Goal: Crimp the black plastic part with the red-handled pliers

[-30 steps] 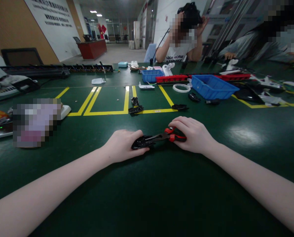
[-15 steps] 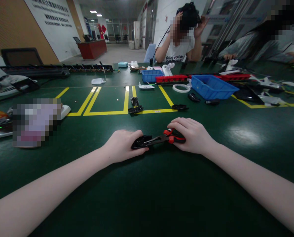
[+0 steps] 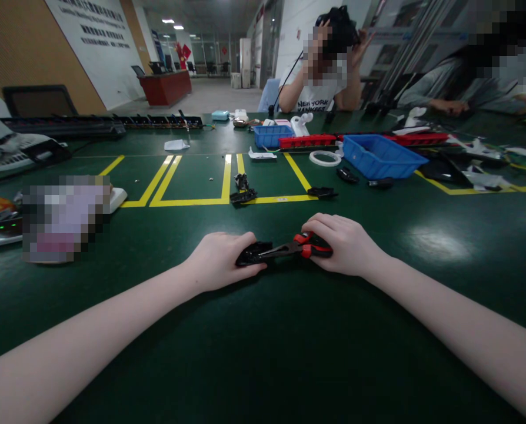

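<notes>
Pinching a black part (image 3: 247,254) between the fingers (image 3: 253,271) of the left hand (image 3: 219,259), probably to steady it. Holding pliers (image 3: 286,249) by the handles (image 3: 319,251) within the curled fingers of the right hand (image 3: 345,244), nose-first to the part, presumably for leverage.

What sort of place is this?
Probably an office doubling as a workshop: red-and-black metal pliers over a broad green table marked with yellow tape, and a boxy dark-red desk beyond.

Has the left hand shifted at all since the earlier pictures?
No, not visibly: the left hand, holding the black part, keeps its place against the yellow tape, so there is no direction to give.
</notes>
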A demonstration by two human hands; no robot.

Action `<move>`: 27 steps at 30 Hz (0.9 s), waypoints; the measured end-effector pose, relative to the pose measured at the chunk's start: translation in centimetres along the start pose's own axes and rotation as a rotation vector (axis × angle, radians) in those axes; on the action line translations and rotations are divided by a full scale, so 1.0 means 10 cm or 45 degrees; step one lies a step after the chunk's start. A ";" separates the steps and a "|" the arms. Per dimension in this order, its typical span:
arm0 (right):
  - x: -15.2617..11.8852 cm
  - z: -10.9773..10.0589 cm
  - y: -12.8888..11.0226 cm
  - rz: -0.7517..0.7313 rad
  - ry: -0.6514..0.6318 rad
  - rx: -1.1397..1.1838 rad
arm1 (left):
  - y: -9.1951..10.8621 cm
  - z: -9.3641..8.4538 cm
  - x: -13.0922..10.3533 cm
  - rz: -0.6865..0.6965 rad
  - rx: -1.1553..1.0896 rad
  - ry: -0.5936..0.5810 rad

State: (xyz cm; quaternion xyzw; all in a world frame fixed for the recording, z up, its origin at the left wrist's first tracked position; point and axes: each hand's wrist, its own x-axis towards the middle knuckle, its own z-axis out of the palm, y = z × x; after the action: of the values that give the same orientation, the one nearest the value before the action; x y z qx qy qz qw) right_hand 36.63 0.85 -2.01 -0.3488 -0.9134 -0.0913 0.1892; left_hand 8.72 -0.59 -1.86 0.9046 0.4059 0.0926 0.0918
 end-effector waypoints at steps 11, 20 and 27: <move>0.01 -0.05 -0.07 0.030 -0.110 0.053 | 0.00 -0.01 0.00 -0.014 -0.005 -0.024; 0.03 -0.14 -0.10 0.023 -0.163 0.098 | -0.01 -0.01 0.00 -0.012 0.004 -0.019; 0.04 -0.14 0.02 -0.020 -0.198 0.099 | 0.00 -0.02 0.00 0.014 0.003 -0.017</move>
State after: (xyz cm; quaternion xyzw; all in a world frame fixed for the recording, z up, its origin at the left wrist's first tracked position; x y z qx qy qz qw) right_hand 36.88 0.78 -0.56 -0.3401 -0.9308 -0.0298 0.1304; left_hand 8.71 -0.60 -1.67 0.9074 0.4005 0.0866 0.0930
